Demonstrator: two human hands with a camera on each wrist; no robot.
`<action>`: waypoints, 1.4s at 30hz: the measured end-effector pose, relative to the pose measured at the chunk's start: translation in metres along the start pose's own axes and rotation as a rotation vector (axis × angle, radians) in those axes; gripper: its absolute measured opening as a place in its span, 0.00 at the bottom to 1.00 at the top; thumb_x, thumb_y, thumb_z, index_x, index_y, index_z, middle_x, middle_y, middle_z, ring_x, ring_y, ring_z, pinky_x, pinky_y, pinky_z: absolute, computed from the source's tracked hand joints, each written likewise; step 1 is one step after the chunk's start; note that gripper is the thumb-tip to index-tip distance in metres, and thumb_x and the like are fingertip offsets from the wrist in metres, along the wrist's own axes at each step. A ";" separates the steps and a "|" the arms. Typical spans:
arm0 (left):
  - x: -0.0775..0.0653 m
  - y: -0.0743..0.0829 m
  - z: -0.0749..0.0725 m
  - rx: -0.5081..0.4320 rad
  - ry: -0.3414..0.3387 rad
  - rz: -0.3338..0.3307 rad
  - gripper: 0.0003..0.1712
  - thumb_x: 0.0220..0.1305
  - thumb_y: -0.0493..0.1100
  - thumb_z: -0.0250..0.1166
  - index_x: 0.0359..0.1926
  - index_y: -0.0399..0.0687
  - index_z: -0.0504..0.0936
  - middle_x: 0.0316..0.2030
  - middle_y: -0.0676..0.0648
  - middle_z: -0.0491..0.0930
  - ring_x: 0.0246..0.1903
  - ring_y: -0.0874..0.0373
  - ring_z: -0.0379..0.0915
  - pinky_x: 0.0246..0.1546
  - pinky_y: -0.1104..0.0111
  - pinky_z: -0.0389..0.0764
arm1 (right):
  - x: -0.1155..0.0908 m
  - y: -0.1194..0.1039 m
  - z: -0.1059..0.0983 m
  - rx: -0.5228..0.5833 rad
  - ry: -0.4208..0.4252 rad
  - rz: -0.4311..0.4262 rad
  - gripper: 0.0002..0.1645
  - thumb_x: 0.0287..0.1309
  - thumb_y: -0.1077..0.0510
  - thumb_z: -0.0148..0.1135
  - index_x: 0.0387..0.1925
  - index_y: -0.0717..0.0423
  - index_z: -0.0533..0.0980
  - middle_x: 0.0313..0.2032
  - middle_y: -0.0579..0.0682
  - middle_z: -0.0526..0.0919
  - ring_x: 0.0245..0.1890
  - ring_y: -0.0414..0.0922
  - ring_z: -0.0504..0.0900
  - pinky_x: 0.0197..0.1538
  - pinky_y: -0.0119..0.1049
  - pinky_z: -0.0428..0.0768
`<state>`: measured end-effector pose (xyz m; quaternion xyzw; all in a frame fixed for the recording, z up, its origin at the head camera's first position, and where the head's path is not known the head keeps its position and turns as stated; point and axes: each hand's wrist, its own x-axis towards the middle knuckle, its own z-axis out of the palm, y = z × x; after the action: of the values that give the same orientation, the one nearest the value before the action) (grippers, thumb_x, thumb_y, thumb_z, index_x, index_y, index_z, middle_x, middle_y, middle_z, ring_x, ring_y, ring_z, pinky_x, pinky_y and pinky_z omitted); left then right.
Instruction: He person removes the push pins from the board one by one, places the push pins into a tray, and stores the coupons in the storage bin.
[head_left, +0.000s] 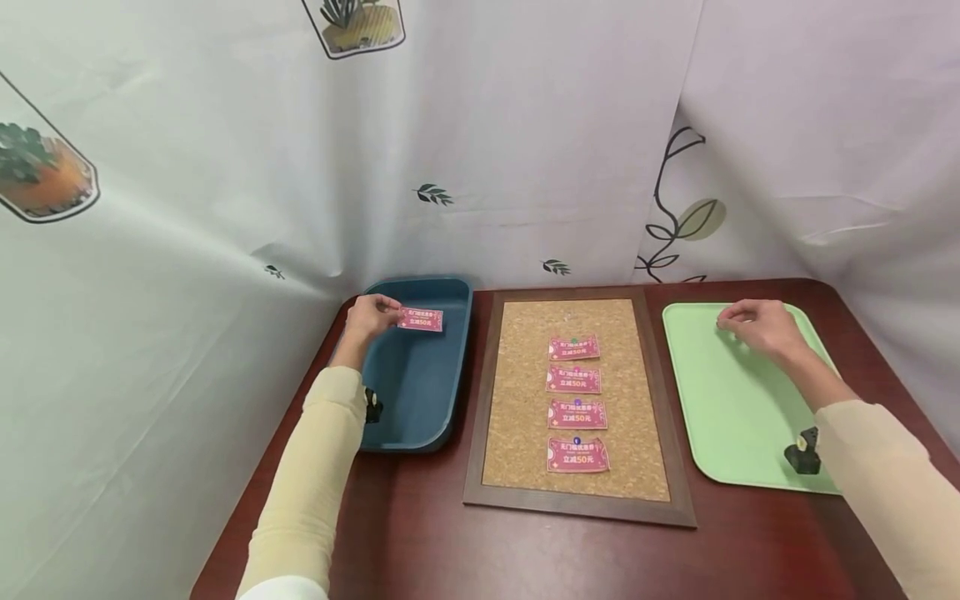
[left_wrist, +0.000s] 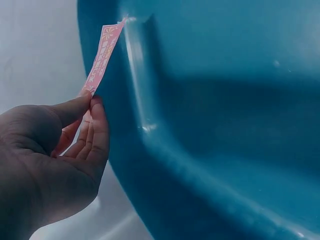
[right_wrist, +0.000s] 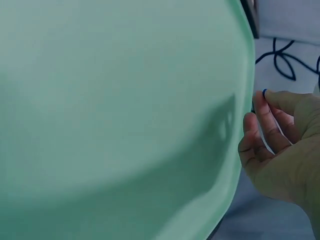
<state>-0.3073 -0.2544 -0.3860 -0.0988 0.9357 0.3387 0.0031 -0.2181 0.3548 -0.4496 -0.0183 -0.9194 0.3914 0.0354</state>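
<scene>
Left hand [head_left: 371, 317] pinching a thin, flat, rectangular pink coupon [head_left: 422, 319] between thumb and fingers, held above the far end of a deep blue tub [head_left: 412, 387] with rounded corners and a smooth, glossy wall. Right hand [head_left: 761, 325], thumb meeting a fingertip, pinching a small blue bead [right_wrist: 264, 92], mostly hidden, above the far part of a shallow, matte, pale green tray [head_left: 731, 408] with a low raised rim. Between tub and tray, a cork board [head_left: 517, 408] of grainy, speckled tan surface, bordered by a flat brown frame [head_left: 480, 433]; on it, four similar pinned coupons [head_left: 573, 381] form a column, each with a round-headed pin at its upper edge, the nearest pin [head_left: 577, 441] dark blue. All stand on a glossy reddish-brown table [head_left: 435, 542] with rounded far corners. Behind and at the sides hang creased whitish sheets [head_left: 525, 125], printed with leaves [head_left: 433, 195] and potted plants [head_left: 47, 179].
</scene>
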 end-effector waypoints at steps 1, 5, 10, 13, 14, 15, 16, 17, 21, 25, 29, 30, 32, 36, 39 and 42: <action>0.000 -0.002 0.000 -0.001 -0.002 -0.009 0.11 0.67 0.41 0.66 0.48 0.40 0.82 0.44 0.39 0.83 0.42 0.49 0.81 0.41 0.61 0.80 | -0.001 0.003 0.000 -0.006 -0.004 0.002 0.17 0.66 0.56 0.62 0.43 0.69 0.80 0.36 0.64 0.85 0.25 0.40 0.79 0.25 0.35 0.75; 0.000 -0.010 0.001 -0.001 -0.010 -0.034 0.12 0.67 0.39 0.65 0.49 0.38 0.81 0.45 0.38 0.81 0.42 0.50 0.79 0.44 0.60 0.81 | -0.001 0.013 -0.002 -0.040 -0.012 0.010 0.18 0.66 0.56 0.62 0.43 0.71 0.80 0.34 0.62 0.86 0.24 0.37 0.78 0.26 0.35 0.75; 0.001 -0.016 0.003 0.017 -0.015 -0.054 0.11 0.68 0.40 0.64 0.49 0.40 0.82 0.45 0.39 0.81 0.41 0.51 0.78 0.44 0.60 0.81 | -0.002 0.021 -0.003 -0.062 -0.013 0.033 0.19 0.66 0.55 0.62 0.42 0.70 0.81 0.32 0.58 0.86 0.27 0.36 0.76 0.28 0.34 0.73; 0.001 -0.019 0.004 0.033 -0.013 -0.060 0.11 0.68 0.39 0.64 0.49 0.41 0.82 0.45 0.39 0.82 0.40 0.52 0.79 0.43 0.61 0.80 | -0.002 0.023 -0.004 -0.063 -0.014 0.039 0.19 0.65 0.54 0.63 0.42 0.70 0.82 0.32 0.56 0.86 0.28 0.35 0.75 0.29 0.33 0.73; 0.001 -0.020 0.005 0.036 -0.012 -0.059 0.11 0.68 0.39 0.64 0.49 0.41 0.82 0.45 0.39 0.82 0.40 0.52 0.79 0.43 0.61 0.80 | -0.002 0.023 -0.004 -0.061 -0.012 0.040 0.19 0.65 0.54 0.63 0.42 0.70 0.82 0.32 0.56 0.86 0.28 0.35 0.75 0.30 0.33 0.73; 0.001 -0.021 0.005 0.039 -0.011 -0.059 0.11 0.68 0.39 0.63 0.49 0.41 0.82 0.46 0.39 0.82 0.40 0.52 0.79 0.43 0.62 0.80 | -0.002 0.024 -0.004 -0.060 -0.010 0.039 0.18 0.65 0.54 0.63 0.42 0.69 0.82 0.31 0.56 0.86 0.28 0.34 0.75 0.30 0.32 0.72; 0.001 -0.022 0.005 0.045 -0.010 -0.060 0.11 0.68 0.39 0.63 0.49 0.41 0.82 0.45 0.40 0.82 0.40 0.52 0.79 0.42 0.62 0.80 | -0.002 0.024 -0.004 -0.056 -0.008 0.038 0.18 0.65 0.55 0.63 0.42 0.70 0.82 0.31 0.56 0.86 0.28 0.33 0.74 0.30 0.32 0.72; 0.001 -0.023 0.005 0.051 -0.008 -0.058 0.11 0.69 0.39 0.63 0.49 0.41 0.82 0.45 0.40 0.82 0.40 0.52 0.78 0.42 0.62 0.79 | -0.002 0.024 -0.004 -0.053 -0.008 0.036 0.18 0.65 0.55 0.63 0.42 0.70 0.82 0.31 0.56 0.86 0.27 0.32 0.74 0.29 0.31 0.72; 0.002 -0.026 0.006 0.076 -0.001 -0.060 0.11 0.69 0.40 0.63 0.50 0.42 0.83 0.45 0.40 0.81 0.41 0.51 0.76 0.42 0.61 0.77 | -0.002 0.024 -0.003 -0.057 -0.001 0.034 0.17 0.65 0.56 0.64 0.41 0.71 0.82 0.30 0.56 0.86 0.26 0.29 0.73 0.29 0.30 0.71; 0.005 -0.030 0.008 0.082 -0.002 -0.074 0.11 0.69 0.41 0.63 0.49 0.43 0.83 0.44 0.41 0.81 0.41 0.50 0.75 0.44 0.60 0.77 | -0.001 0.024 -0.002 -0.067 0.005 0.029 0.17 0.64 0.56 0.64 0.41 0.71 0.82 0.31 0.58 0.86 0.26 0.28 0.72 0.30 0.28 0.70; 0.008 -0.032 0.011 0.062 -0.005 -0.089 0.11 0.69 0.40 0.64 0.49 0.42 0.82 0.45 0.40 0.81 0.41 0.50 0.76 0.44 0.61 0.78 | 0.000 0.025 -0.001 -0.073 0.013 0.023 0.17 0.64 0.57 0.65 0.40 0.71 0.82 0.31 0.57 0.87 0.26 0.27 0.71 0.30 0.27 0.68; 0.009 -0.032 0.012 0.056 -0.007 -0.091 0.10 0.69 0.40 0.63 0.49 0.42 0.82 0.45 0.40 0.81 0.42 0.50 0.76 0.44 0.61 0.78 | 0.001 0.026 -0.001 -0.073 0.016 0.022 0.17 0.63 0.57 0.65 0.40 0.71 0.82 0.31 0.57 0.87 0.26 0.27 0.71 0.30 0.27 0.68; 0.008 -0.032 0.013 0.049 -0.009 -0.087 0.10 0.69 0.39 0.63 0.48 0.41 0.82 0.46 0.40 0.80 0.46 0.48 0.72 0.46 0.59 0.77 | 0.001 0.027 0.000 -0.075 0.022 0.024 0.17 0.63 0.57 0.65 0.40 0.71 0.82 0.30 0.57 0.87 0.26 0.26 0.71 0.30 0.27 0.68; 0.008 -0.032 0.014 0.062 -0.013 -0.072 0.09 0.69 0.38 0.62 0.48 0.40 0.81 0.47 0.38 0.79 0.54 0.43 0.64 0.53 0.54 0.72 | 0.002 0.029 0.000 -0.081 0.027 0.034 0.17 0.63 0.56 0.65 0.41 0.71 0.82 0.31 0.57 0.87 0.26 0.26 0.71 0.31 0.27 0.68; 0.008 -0.033 0.015 0.078 -0.011 -0.071 0.09 0.68 0.38 0.62 0.47 0.40 0.81 0.46 0.38 0.80 0.53 0.42 0.65 0.54 0.52 0.71 | 0.003 0.028 0.000 -0.089 0.030 0.045 0.18 0.64 0.55 0.65 0.41 0.70 0.82 0.31 0.58 0.87 0.28 0.29 0.72 0.32 0.29 0.69; 0.009 -0.033 0.016 0.082 -0.011 -0.087 0.09 0.69 0.38 0.62 0.47 0.41 0.81 0.45 0.39 0.80 0.49 0.44 0.69 0.52 0.52 0.72 | 0.004 0.027 0.001 -0.095 0.034 0.057 0.19 0.64 0.54 0.64 0.42 0.70 0.82 0.32 0.58 0.87 0.29 0.33 0.73 0.34 0.32 0.69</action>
<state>-0.3109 -0.2704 -0.4199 -0.1374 0.9436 0.3001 0.0273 -0.2221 0.3733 -0.4697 -0.0529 -0.9353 0.3478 0.0389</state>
